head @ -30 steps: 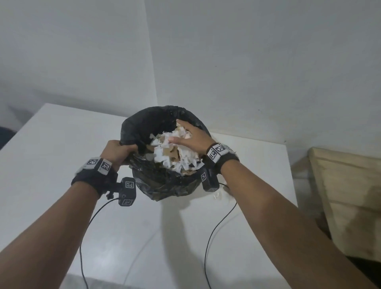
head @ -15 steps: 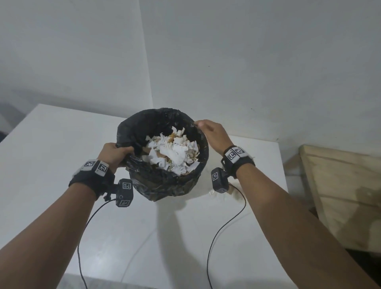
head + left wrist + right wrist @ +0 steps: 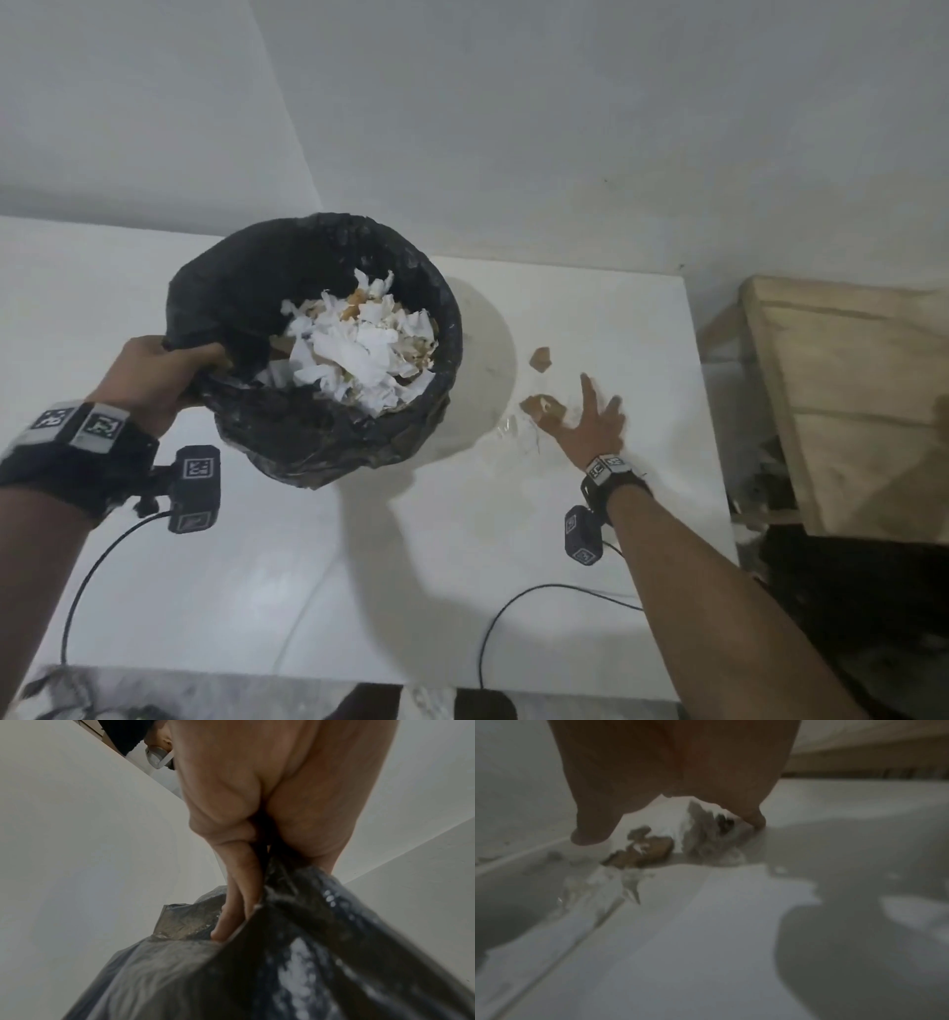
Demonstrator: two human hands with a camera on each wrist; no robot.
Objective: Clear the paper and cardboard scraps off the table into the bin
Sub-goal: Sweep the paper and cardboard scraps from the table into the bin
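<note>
A black-lined bin (image 3: 246, 288) full of white paper and brown cardboard scraps (image 3: 359, 349) hangs tilted above the white table (image 3: 308, 591). My left hand (image 3: 154, 375) grips its near-left rim; in the left wrist view my fingers (image 3: 239, 892) curl round the black liner (image 3: 295, 953). My right hand (image 3: 590, 421) lies spread on the table to the right of the bin, fingers straight. One brown cardboard scrap (image 3: 542, 406) sits at its thumb side, another (image 3: 540, 358) lies further back. In the blurred right wrist view, a brown scrap (image 3: 641, 850) and white scraps (image 3: 706, 833) lie under my hand.
A round mark (image 3: 488, 370) shows on the table where the bin stood. A wooden crate (image 3: 847, 401) stands to the right past the table's edge. White walls meet in a corner behind. Wrist-camera cables (image 3: 513, 616) trail over the table's front.
My right hand left the bin and dropped to the table on the right, fingers spread by the scraps. My left hand lifted the bin and carried it leftward, uncovering two cardboard scraps.
</note>
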